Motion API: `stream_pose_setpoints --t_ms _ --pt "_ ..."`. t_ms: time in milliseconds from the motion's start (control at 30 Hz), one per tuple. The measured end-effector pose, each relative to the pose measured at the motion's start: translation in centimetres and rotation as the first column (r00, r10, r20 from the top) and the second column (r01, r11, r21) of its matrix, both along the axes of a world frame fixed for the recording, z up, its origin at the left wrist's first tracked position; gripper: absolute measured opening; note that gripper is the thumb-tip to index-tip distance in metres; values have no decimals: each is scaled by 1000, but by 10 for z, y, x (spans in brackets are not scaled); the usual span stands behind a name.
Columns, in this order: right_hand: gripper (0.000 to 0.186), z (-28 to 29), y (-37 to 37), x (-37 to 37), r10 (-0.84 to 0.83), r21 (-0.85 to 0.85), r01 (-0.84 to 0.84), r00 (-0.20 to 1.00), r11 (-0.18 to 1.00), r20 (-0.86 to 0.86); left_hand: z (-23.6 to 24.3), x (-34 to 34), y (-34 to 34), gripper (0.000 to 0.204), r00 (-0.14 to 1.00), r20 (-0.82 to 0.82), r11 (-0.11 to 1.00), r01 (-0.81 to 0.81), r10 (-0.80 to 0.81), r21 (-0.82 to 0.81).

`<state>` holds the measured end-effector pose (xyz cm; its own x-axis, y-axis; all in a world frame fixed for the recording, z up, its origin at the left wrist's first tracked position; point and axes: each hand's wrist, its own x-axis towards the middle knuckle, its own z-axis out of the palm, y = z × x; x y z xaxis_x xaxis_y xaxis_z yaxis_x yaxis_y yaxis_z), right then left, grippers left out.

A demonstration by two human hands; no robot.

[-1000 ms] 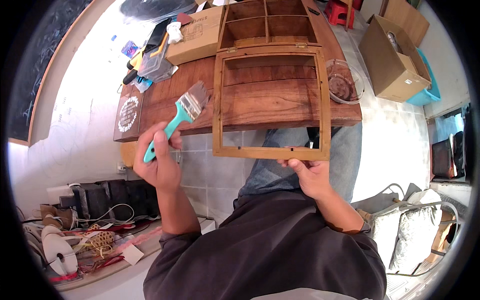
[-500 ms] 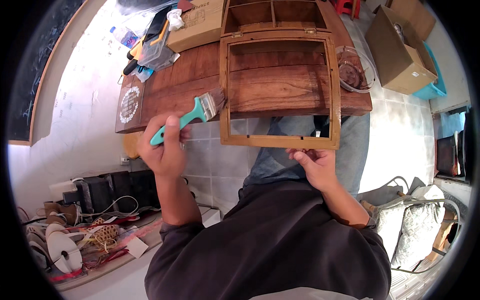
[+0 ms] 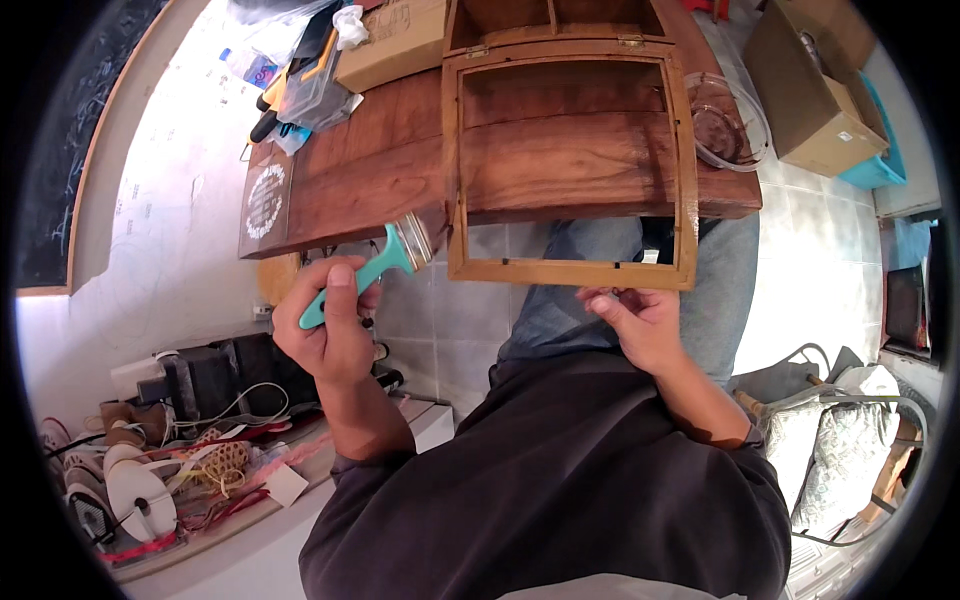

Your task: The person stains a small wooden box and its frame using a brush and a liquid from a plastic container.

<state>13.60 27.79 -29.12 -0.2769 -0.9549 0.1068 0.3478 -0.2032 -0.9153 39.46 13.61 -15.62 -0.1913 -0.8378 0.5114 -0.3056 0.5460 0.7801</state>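
My left hand point(image 3: 328, 315) is closed round the turquoise handle of a paintbrush point(image 3: 385, 258). Dark bristles point up and right, close to the left rail of an open wooden lid frame point(image 3: 457, 190); whether they touch it I cannot tell. The lid is hinged to a wooden box point(image 3: 500, 22) with compartments and juts past the table's near edge over my legs. At the middle of the lid's front rail, my right hand point(image 3: 645, 325) has its thumb and fingers pinched together against the edge. What exactly sits between those fingertips is partly hidden.
The box rests on a reddish-brown table point(image 3: 380, 165). Right of the lid lies a clear round tub point(image 3: 745, 130) with dark brown stain inside. A cardboard box point(image 3: 395, 45), a plastic container point(image 3: 315, 95) and a bottle point(image 3: 248, 67) are at the back left. Another carton point(image 3: 810, 105) stands right.
The brush has come a little toward me along the left rail, its bristles now lower and farther forward. My right hand stays at the front rail. The whole view has shifted slightly.
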Motion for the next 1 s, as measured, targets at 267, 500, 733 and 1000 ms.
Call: stream_pose_setpoints --t_ms 267,500,733,1000 --pt "15 7 3 -2 33 37 -34 999 999 22 1 -9 2 18 983 179 992 57 -37 -112" --pt "19 9 2 0 -11 42 12 999 999 -33 4 -8 17 22 998 46 999 -28 29 -21" --pt "18 5 5 -1 -29 89 26 999 996 34 9 1 31 19 980 197 1000 -11 5 30" --pt "16 8 3 0 -15 58 13 999 998 35 1 -16 25 21 996 60 997 -65 68 -50"
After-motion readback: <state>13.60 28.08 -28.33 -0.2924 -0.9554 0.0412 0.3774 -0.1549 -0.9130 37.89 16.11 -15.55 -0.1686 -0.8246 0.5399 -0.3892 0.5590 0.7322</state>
